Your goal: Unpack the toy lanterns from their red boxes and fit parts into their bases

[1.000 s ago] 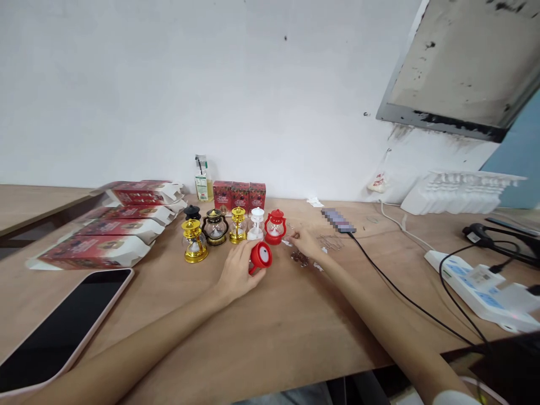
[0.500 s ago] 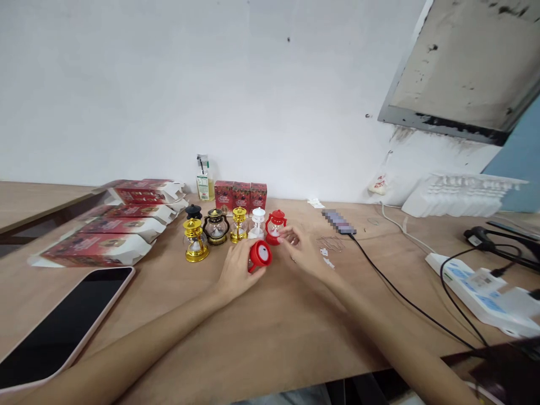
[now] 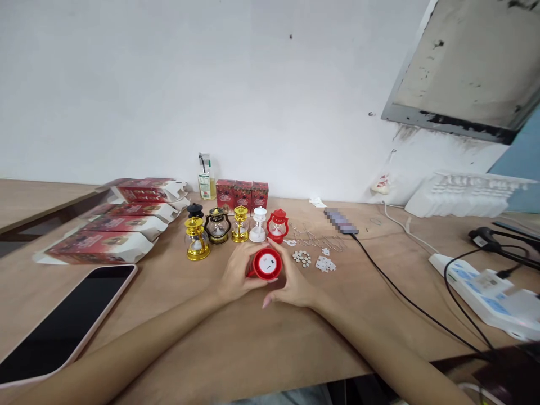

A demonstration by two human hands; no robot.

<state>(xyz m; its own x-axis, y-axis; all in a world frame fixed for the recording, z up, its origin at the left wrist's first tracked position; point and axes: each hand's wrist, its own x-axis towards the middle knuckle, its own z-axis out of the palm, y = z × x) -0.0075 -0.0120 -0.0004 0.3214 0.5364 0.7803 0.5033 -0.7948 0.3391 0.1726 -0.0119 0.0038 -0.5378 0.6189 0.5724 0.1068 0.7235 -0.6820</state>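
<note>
A small red lantern (image 3: 267, 264) is tipped so that its round base, with a white disc in the middle, faces me. My left hand (image 3: 237, 273) is wrapped round its left side. Along its right side curves my right hand (image 3: 297, 284), fingers against the lantern and thumb sticking out below it. The lantern's upper part is hidden behind its base and my fingers. Just beyond stand another red lantern (image 3: 277, 226), a white lantern (image 3: 258, 226) and a gold lantern (image 3: 240, 225). Small round pieces (image 3: 302, 259) and white tags (image 3: 325, 264) lie right of my right hand.
Red boxes (image 3: 101, 244) lie at the left, near a large phone (image 3: 70, 323). More lanterns, dark and gold, stand left of centre. Thin wire pieces (image 3: 316, 239) lie beyond the tags. A cabled phone (image 3: 341, 221) and a white power strip (image 3: 476, 292) are at the right.
My right hand has moved left and toward me, from near the standing red lantern to the held one. The held lantern's base has turned to face me, and the small round pieces show.
</note>
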